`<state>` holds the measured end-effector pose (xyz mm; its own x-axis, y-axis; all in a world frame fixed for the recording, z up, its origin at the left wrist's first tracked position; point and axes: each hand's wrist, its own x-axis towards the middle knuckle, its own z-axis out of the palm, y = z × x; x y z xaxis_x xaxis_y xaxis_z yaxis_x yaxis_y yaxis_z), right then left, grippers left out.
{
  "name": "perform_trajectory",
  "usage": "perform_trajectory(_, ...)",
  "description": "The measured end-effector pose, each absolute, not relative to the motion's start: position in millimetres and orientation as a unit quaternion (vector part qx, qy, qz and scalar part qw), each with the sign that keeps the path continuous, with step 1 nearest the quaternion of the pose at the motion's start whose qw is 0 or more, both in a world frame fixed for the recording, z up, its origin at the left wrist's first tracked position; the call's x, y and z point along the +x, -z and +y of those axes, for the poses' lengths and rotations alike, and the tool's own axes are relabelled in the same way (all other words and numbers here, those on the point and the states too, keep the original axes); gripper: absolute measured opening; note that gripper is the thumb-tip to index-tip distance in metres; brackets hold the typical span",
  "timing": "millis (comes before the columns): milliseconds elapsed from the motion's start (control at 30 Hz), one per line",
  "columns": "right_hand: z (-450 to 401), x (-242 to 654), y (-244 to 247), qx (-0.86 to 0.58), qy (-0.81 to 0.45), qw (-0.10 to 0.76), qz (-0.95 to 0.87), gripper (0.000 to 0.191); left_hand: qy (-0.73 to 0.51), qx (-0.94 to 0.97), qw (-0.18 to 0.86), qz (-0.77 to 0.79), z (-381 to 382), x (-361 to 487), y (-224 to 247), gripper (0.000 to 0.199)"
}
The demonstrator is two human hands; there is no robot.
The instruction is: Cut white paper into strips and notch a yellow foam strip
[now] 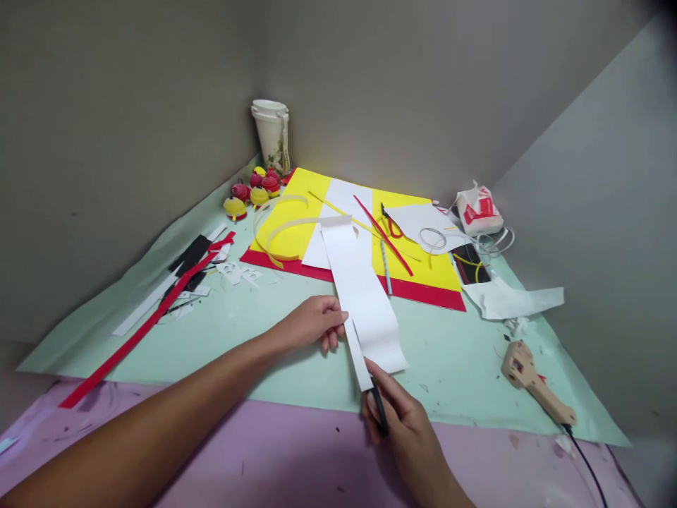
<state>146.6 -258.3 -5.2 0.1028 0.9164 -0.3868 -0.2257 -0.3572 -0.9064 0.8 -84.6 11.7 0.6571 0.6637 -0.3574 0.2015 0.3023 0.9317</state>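
Observation:
My left hand (324,323) pinches the left edge of a long white paper sheet (364,296). In my right hand (405,416) are black-handled scissors (380,413), their blades mostly hidden by the paper. A narrow strip (358,353) along the sheet's left side is cut apart from the near end up to about my left fingers. The sheet's far end lies over yellow, white and red sheets (423,264). Near it are a light blue patterned pen-like stick (386,268) and a thin red strip (383,235).
Red-handled pliers (392,224), a tissue pack (479,209) and coiled wire stand at the back right. A glue gun (537,384) lies at right, its cord trailing forward. Red-yellow round ornaments (235,207), a white cup (272,137) and a long red strip (142,328) are at left.

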Motion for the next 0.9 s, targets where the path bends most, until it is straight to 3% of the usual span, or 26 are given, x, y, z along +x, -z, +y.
perform_trajectory(900, -258.4, 148.4, 4.3, -0.562, -0.595, 0.484, -0.31, 0.058, -0.148, 0.575, 0.71, 0.379, -85.5, 0.4, -16.1, 0.021)
